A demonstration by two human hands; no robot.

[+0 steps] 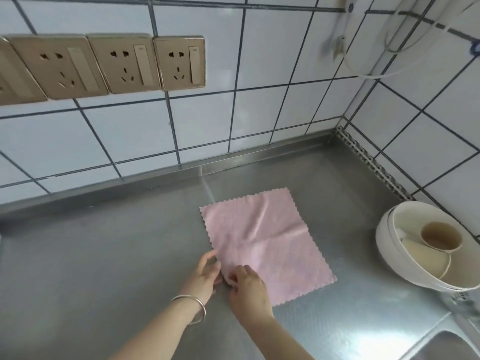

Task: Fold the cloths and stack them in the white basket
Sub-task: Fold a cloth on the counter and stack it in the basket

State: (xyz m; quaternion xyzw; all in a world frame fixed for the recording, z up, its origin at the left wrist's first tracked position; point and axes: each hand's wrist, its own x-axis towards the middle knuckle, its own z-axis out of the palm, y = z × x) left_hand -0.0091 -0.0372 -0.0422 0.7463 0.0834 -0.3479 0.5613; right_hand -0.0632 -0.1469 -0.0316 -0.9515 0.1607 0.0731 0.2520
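Pink square cloth with wavy edges (262, 242) lies flat on the shiny steel table (104, 255). Left hand (206, 272) and right hand (248, 289) pinch its near corner with curled fingers.

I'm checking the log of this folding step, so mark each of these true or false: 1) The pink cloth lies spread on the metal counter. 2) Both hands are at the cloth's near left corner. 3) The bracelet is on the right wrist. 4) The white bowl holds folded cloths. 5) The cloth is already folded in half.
1) True: the pink cloth lies open on the metal counter.
2) True: the left hand and right hand meet there.
3) False: the bracelet is on the left wrist.
4) False: the white bowl holds cups.
5) False: it lies as a single layer, only creased.
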